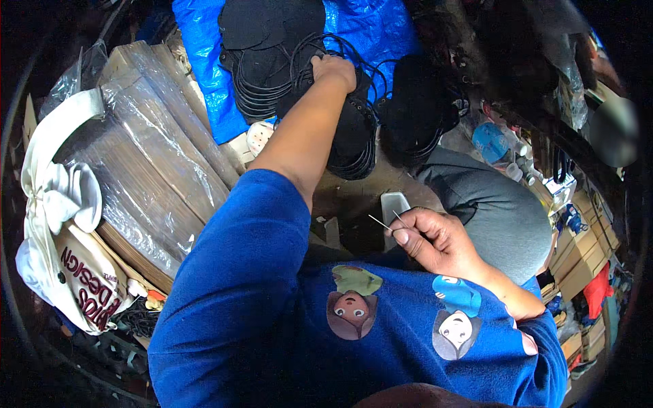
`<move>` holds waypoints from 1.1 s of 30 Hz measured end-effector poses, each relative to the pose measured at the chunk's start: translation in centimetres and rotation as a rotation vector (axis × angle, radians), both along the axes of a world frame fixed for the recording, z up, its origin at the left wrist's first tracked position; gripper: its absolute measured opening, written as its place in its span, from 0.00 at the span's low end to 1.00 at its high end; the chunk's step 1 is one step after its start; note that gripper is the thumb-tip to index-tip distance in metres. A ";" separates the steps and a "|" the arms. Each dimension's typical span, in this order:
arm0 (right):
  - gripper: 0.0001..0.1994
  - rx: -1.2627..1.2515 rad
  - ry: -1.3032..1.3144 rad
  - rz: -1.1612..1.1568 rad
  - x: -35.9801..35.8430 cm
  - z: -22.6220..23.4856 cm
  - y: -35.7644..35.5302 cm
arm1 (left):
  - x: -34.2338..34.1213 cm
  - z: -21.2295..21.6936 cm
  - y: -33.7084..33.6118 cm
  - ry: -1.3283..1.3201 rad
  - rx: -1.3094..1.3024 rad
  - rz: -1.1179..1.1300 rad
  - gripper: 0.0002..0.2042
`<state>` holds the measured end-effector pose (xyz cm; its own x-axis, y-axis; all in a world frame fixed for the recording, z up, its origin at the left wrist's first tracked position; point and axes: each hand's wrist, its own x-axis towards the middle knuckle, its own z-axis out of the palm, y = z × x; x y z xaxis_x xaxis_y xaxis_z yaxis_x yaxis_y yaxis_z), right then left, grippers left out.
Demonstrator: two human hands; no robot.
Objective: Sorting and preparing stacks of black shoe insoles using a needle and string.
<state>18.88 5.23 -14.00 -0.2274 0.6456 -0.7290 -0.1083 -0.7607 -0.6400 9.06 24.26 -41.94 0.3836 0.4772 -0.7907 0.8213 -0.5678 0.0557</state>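
Stretched far forward, my left hand (335, 72) touches a pile of flat, rounded black pieces (350, 136) with thin black cord loops (299, 61). Its fingertips are lost among the dark pieces, so their grip is hidden. My right hand (439, 241) is held close in front of my body. Thumb and fingers there pinch a thin metal pin (379, 221); a second thin metal tip sticks up beside it, and I cannot tell whether the two are joined. More black pieces are stacked at the far left (262, 75) and at the right (415, 109) of my left hand.
A blue plastic sheet (197, 41) lies under the far stacks. On the left stand brown boards wrapped in clear plastic (149, 156), beside a white cloth bag (85, 272). A small white container (394, 202) sits by my right hand. Cartons (585, 238) and clutter crowd the right.
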 end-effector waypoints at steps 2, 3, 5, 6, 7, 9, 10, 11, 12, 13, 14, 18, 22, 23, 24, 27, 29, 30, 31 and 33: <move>0.06 0.038 -0.011 -0.001 0.1 0.1 -0.1 | 0.1 1.6 0.2 -0.026 -0.051 -0.028 0.20; 0.06 0.038 -0.009 -0.013 0.2 0.2 -0.1 | -0.2 1.5 0.2 -0.024 -0.051 -0.039 0.20; 0.06 0.058 -0.005 0.047 0.1 0.4 0.0 | -2.4 0.9 1.0 -0.155 -0.298 0.054 0.21; 0.06 0.067 -0.002 0.040 0.0 0.5 0.0 | -4.0 0.4 1.6 -0.320 -0.426 0.019 0.22; 0.06 0.101 0.000 0.036 0.0 0.3 -0.2 | -4.5 1.1 1.8 -0.318 -0.428 0.009 0.22; 0.06 0.137 -0.001 0.022 0.2 0.3 -0.4 | -4.9 4.0 2.3 -0.550 -0.318 0.062 0.17; 0.06 0.133 0.023 0.022 0.2 0.6 -0.3 | -5.4 5.7 3.1 -0.607 -0.338 0.135 0.15; 0.06 0.126 0.044 0.021 0.2 0.6 -0.2 | -5.6 7.1 4.1 -0.667 -0.362 0.207 0.14; 0.06 0.135 0.049 0.018 0.1 0.5 -0.2 | -5.9 8.5 5.1 -0.736 -0.341 0.142 0.14; 0.06 0.153 0.027 0.014 0.1 0.4 -0.4 | -5.4 10.9 5.6 -0.694 -0.316 0.134 0.15; 0.05 0.173 0.008 0.014 0.1 0.4 -0.4 | -5.8 11.9 5.6 -0.748 -0.156 -0.031 0.15; 0.05 0.193 0.033 0.019 0.2 0.6 -0.3 | -9.2 12.0 3.0 -0.846 0.331 -0.476 0.12; 0.05 0.198 0.036 0.019 0.1 1.2 -0.2 | -15.8 8.8 2.0 -0.378 0.137 -0.545 0.10; 0.05 0.199 0.023 0.021 0.1 1.2 -0.1 | -16.2 8.6 2.2 -0.188 0.034 -0.498 0.09; 0.05 0.197 0.026 0.023 0.2 1.2 -0.1 | -16.9 8.0 2.9 -0.359 0.052 -0.300 0.08; 0.06 0.152 0.046 0.013 0.2 0.9 -0.2 | -15.0 8.5 4.7 -0.375 0.266 -0.164 0.07; 0.06 0.152 0.048 0.011 0.1 1.0 -0.1 | -13.4 8.1 4.4 -0.442 0.303 -0.174 0.07; 0.06 0.152 0.049 0.012 0.1 1.1 0.0 | -12.5 7.6 3.9 -0.487 0.294 -0.168 0.10; 0.06 0.144 0.046 0.024 0.1 1.0 0.1 | -11.6 7.1 3.4 -0.531 0.283 -0.163 0.13; 0.06 0.129 0.033 0.032 0.2 1.0 0.2 | -9.1 7.0 1.3 -0.399 0.321 -0.108 0.21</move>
<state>19.09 5.39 -13.03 -0.2716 0.7256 -0.6322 -0.1081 -0.6757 -0.7292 -0.04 25.51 -34.96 0.6857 0.6125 -0.3931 0.7073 -0.6881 0.1616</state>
